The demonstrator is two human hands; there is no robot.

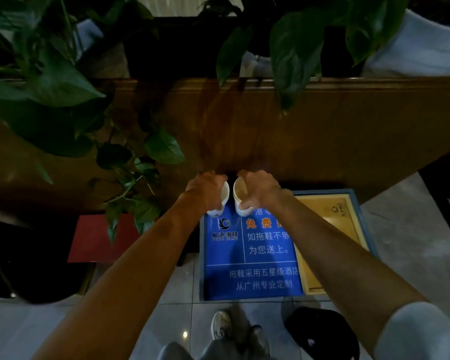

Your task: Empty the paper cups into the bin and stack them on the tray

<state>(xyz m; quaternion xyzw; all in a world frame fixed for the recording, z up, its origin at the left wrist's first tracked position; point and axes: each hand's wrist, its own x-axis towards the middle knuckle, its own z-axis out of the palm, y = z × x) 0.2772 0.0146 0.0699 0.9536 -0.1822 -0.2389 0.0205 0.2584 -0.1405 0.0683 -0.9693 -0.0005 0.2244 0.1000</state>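
Two white paper cups are held side by side, nearly touching, over the far end of a blue printed sign point(250, 255) that sits low near the floor. The left hand point(205, 189) is closed around the left paper cup point(222, 197); the right hand point(260, 188) is closed around the right paper cup point(240, 197), whose mouth tips toward the camera and shows a pale brownish inside, possibly liquid. Whether the left cup holds anything cannot be told.

Just right of the sign lies a shallow wooden tray point(327, 242). A black bin point(322, 333) with a dark liner stands near the person's shoe point(220, 324) on the tiled floor point(166, 294). A wooden counter front point(296, 141) rises behind the cups, with leafy plants point(63, 94) hanging over it.

Both cups are well away from the bin and already tilted, so any remaining drink could, in my judgement, spill onto the sign or floor. Squeezing the thin walls could also buckle a cup and push liquid out.
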